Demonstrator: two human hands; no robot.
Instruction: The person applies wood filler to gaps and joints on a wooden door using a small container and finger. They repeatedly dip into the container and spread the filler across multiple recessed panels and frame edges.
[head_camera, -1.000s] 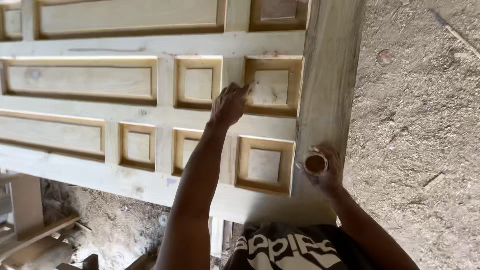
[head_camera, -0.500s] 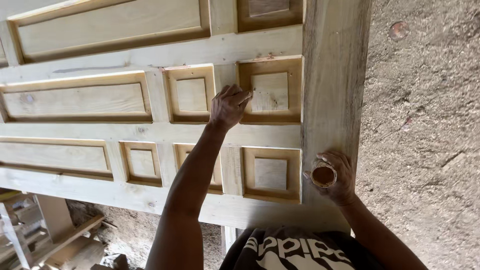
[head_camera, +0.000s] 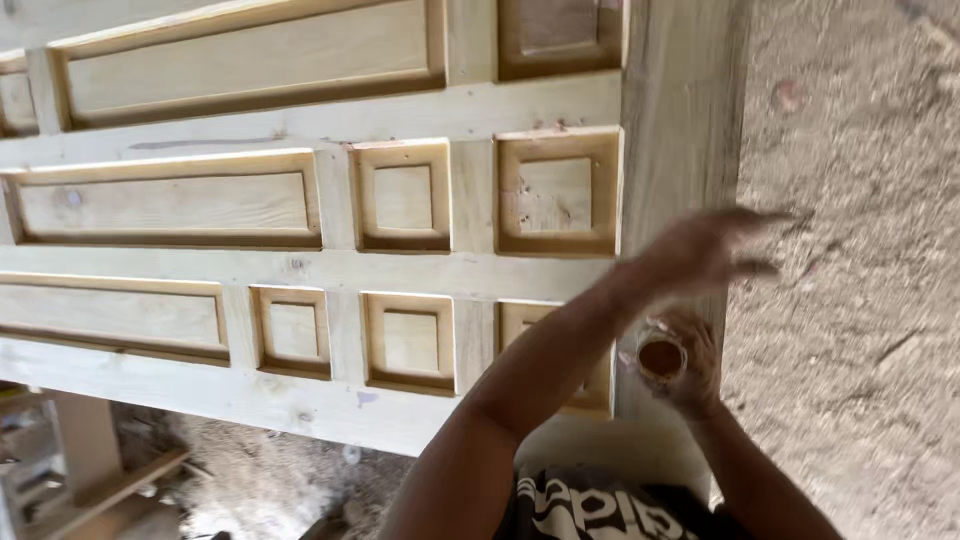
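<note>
A pale wooden panelled door (head_camera: 400, 260) lies flat in front of me, with square and long recessed panels. My left hand (head_camera: 705, 250) is blurred in motion above the door's right stile, fingers spread, holding nothing I can make out. Just below it, my right hand (head_camera: 690, 370) grips a small round container (head_camera: 660, 357) with brown contents, resting at the door's right edge.
Sawdust-covered ground (head_camera: 860, 300) stretches to the right of the door. Below the door at the lower left stand wooden supports and offcuts (head_camera: 90, 470). My dark printed shirt (head_camera: 610, 505) shows at the bottom.
My left hand has left the small square panel near the door's middle and swung right, over the stile above the container. The view has shifted left and down slightly.
</note>
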